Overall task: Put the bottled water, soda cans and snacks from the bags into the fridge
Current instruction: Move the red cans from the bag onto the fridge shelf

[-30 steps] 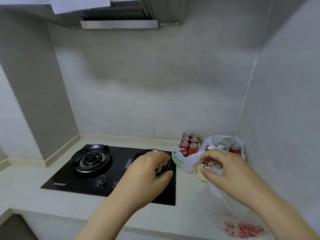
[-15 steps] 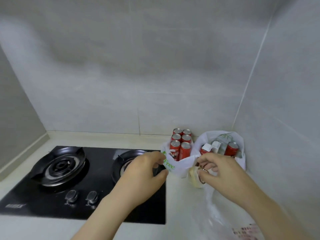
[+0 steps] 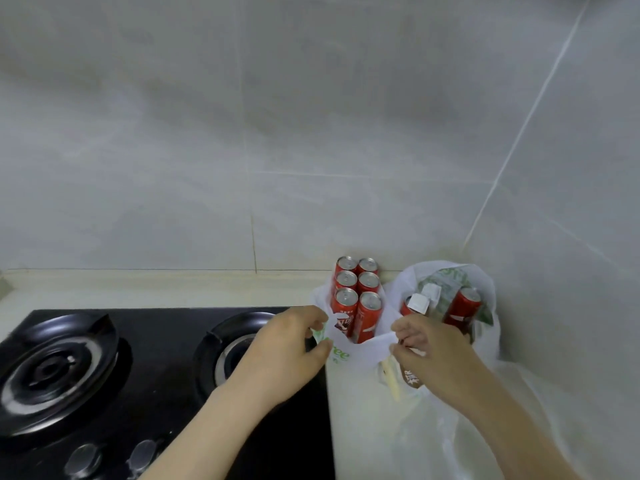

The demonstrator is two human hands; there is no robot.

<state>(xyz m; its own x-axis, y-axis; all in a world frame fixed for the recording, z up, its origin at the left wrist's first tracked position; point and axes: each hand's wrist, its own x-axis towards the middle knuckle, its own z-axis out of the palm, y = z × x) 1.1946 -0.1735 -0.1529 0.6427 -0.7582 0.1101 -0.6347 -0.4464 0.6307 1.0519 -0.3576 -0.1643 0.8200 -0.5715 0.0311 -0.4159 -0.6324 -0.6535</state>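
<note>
A white plastic bag [image 3: 349,375] with green print stands on the counter in the corner, holding several red soda cans [image 3: 356,299] upright. My left hand [image 3: 287,348] pinches the bag's left rim. My right hand [image 3: 433,351] pinches its right rim, so the mouth is spread between them. Behind my right hand a second white bag [image 3: 485,327] holds another red can [image 3: 462,306], white-capped pouches [image 3: 419,303] and a green-printed packet [image 3: 446,282]. A brown snack packet [image 3: 410,375] shows below my right hand.
A black two-burner gas hob [image 3: 138,375] fills the counter to the left, with knobs [image 3: 114,459] at its front. Grey tiled walls [image 3: 311,133] meet in the corner behind the bags. Clear crumpled plastic [image 3: 485,427] lies at the lower right.
The view has tilted down and closed in on the bags. Both hands moved forward to the front bag's rim and took hold of it, spreading the mouth.
</note>
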